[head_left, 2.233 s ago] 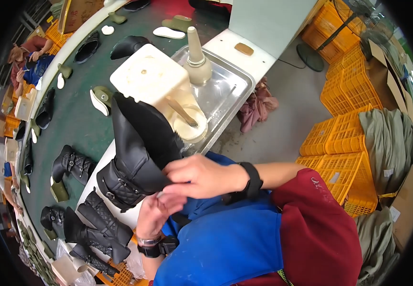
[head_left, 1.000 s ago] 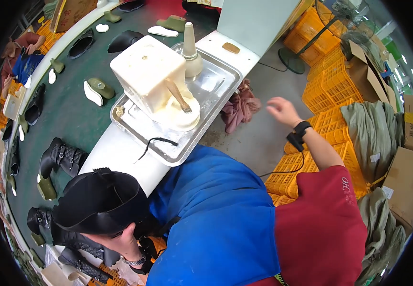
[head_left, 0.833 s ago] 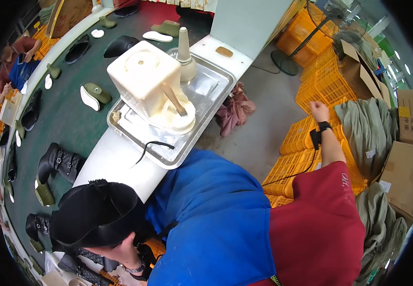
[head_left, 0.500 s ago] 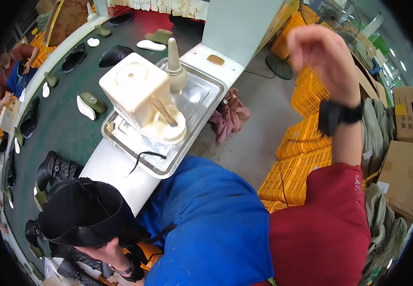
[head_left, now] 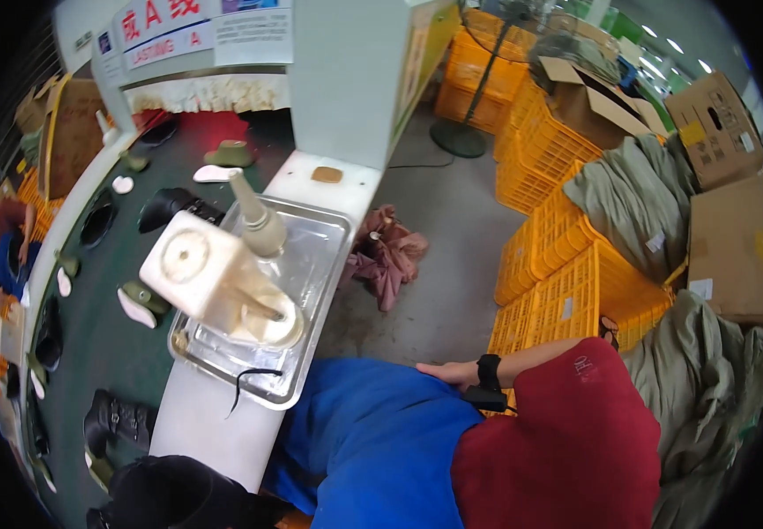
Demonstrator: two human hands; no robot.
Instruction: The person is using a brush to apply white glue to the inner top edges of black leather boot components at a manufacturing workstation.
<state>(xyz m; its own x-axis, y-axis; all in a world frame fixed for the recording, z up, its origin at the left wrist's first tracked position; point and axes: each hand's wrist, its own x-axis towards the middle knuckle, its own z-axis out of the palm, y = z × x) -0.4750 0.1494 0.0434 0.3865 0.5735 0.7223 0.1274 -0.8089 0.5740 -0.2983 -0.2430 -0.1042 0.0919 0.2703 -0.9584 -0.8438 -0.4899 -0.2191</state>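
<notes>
Boot first: the tall black leather lace-up boot [head_left: 178, 494] sits way down at about 7 o'clock, at the bottom edge, butted against the near end of the white tabletop [head_left: 214, 423]. The left hand is somewhere behind or under it and never actually shows, so can't tell what those fingers are doing.

The right hand [head_left: 452, 373] is around 5 o'clock from centre, lying flat on the blue apron fabric [head_left: 372, 441] with the fingers stretched out and loose, gripping nothing. There's a black wristband [head_left: 488, 372] on that wrist, and the dark red sleeve [head_left: 558, 441] fills the lower right.

Up at 10 o'clock from centre, a shiny metal tray [head_left: 311, 273] rests on the tabletop, holding a cream-coloured boxy machine block [head_left: 200, 269] with a tapered beige cone [head_left: 258, 220] beside it. Left of that runs a dark green conveyor belt [head_left: 99, 335] carrying another black boot [head_left: 117, 421] and some loose soles.

At 2 to 3 o'clock there are stacked yellow plastic crates [head_left: 566, 264], olive cloth bundles [head_left: 637, 189] and brown cardboard boxes [head_left: 725, 238]. A pink rag [head_left: 390, 256] lies on the grey concrete floor [head_left: 452, 247] near centre.
</notes>
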